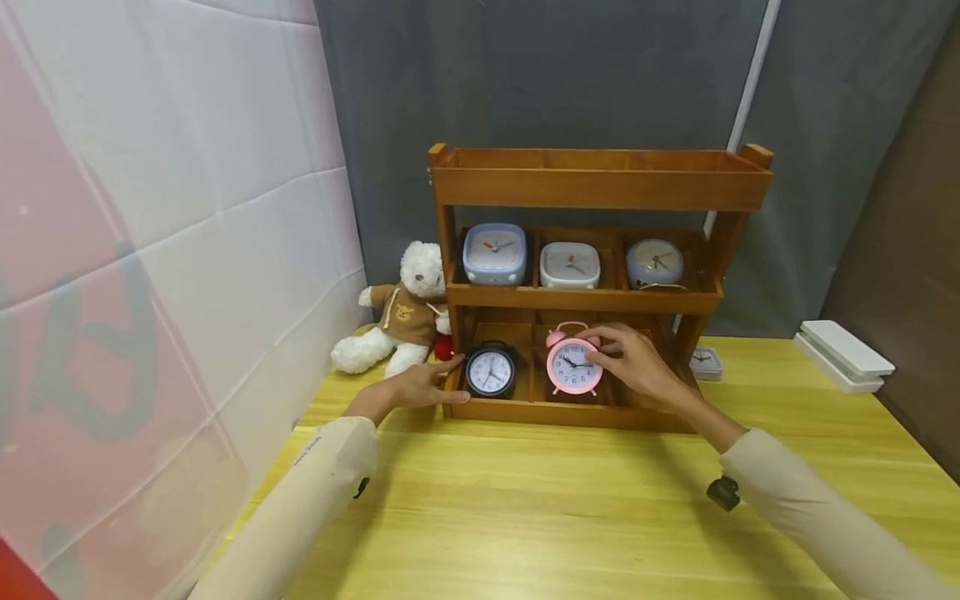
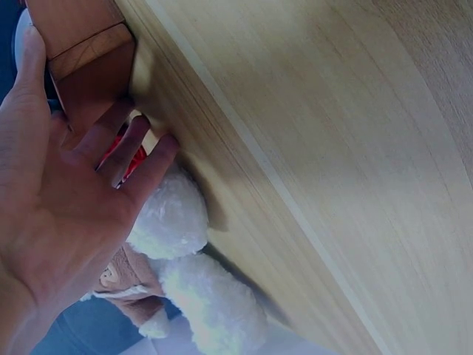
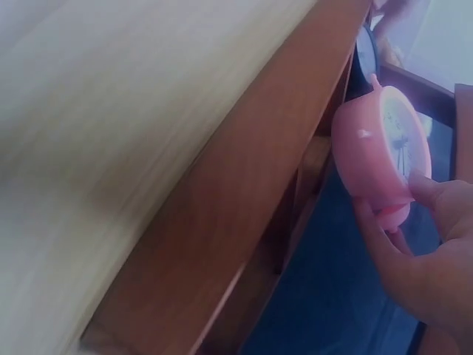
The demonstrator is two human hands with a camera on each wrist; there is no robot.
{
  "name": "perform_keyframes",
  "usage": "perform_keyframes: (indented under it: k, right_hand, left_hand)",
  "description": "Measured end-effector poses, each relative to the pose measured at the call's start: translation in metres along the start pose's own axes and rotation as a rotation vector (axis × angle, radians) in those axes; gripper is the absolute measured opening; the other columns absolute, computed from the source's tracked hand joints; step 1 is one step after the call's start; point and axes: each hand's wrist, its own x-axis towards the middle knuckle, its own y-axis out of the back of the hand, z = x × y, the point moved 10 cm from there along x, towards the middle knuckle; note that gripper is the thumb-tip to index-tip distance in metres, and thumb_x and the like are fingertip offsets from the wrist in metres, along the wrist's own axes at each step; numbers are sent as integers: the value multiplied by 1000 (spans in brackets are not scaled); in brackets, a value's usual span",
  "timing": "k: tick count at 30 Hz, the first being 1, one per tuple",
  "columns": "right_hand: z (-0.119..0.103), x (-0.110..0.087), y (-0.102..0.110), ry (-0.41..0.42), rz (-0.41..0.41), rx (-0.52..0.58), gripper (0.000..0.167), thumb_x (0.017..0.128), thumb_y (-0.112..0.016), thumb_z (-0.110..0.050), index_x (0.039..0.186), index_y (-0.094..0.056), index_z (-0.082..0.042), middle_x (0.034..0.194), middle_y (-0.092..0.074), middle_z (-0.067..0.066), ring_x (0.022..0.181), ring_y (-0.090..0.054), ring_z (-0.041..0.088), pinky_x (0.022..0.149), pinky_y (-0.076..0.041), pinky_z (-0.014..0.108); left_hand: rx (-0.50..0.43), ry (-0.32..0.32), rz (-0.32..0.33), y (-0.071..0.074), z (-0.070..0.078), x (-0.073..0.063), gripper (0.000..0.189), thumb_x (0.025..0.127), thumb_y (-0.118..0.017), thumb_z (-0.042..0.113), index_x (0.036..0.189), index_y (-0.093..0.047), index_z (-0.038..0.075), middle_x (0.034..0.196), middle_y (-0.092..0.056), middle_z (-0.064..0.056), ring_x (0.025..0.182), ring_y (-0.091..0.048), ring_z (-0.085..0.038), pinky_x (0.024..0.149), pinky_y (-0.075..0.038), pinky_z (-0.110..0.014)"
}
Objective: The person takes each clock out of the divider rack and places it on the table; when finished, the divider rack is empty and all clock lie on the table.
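Note:
A pink twin-bell alarm clock is at the middle compartment of the lower tier of a wooden shelf. My right hand pinches its right side, thumb at the face and fingers behind. In the right wrist view the pink clock overlaps the compartments behind the front board. At the shelf's lower left end, my left hand rests with fingers extended beside a black round alarm clock. The left wrist view has the thumb at the shelf's corner and the other fingers spread past its side.
On the middle tier stand a blue clock, a white clock and a rounded bluish clock. A white teddy bear sits left of the shelf. To the right are a small clock and a white stapler-like object.

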Motion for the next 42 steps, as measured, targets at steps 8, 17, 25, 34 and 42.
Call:
perform_keyframes:
  k: [8, 17, 25, 34, 42]
  right_hand:
    - [2, -21, 32, 40, 38, -39, 32, 92, -78, -1, 124, -73, -2, 131, -63, 24, 114, -66, 44, 88, -61, 46]
    - [9, -51, 67, 47, 10, -43, 33, 94, -76, -1, 126, -70, 1, 130, -62, 26, 106, -70, 44, 85, -61, 45]
    - [21, -77, 111, 2, 21, -100, 35, 94, -76, -2, 129, -70, 0, 131, -63, 25, 108, -69, 46, 82, -61, 27]
    - [35, -98, 151, 30, 25, -124, 38, 90, -76, 7, 127, -67, 8, 128, -62, 34, 99, -60, -13, 76, -54, 10]
    - [79, -119, 186, -153, 48, -257, 35, 96, -75, -7, 129, -66, 2, 130, -59, 35, 101, -73, 44, 64, -57, 21]
  left_hand:
    - [-8, -7, 5, 2, 2, 0, 92, 97, -68, 55, 167, -23, 15, 158, -41, -28, 145, -41, -44, 119, -34, -56]
    - [13, -14, 10, 1, 2, 2, 91, 97, -69, 55, 167, -25, 16, 155, -44, -29, 143, -44, -44, 117, -36, -56]
    - [12, -11, 14, 2, 3, 2, 91, 97, -69, 54, 166, -26, 14, 153, -46, -31, 142, -45, -45, 116, -37, -58]
    - [24, -3, -9, 3, -2, 1, 93, 96, -68, 59, 167, -25, 17, 152, -48, -31, 135, -53, -44, 114, -39, -57]
    - [80, -7, -13, 0, 1, 1, 90, 97, -64, 61, 167, -25, 19, 154, -47, -29, 138, -49, -47, 115, -37, -59]
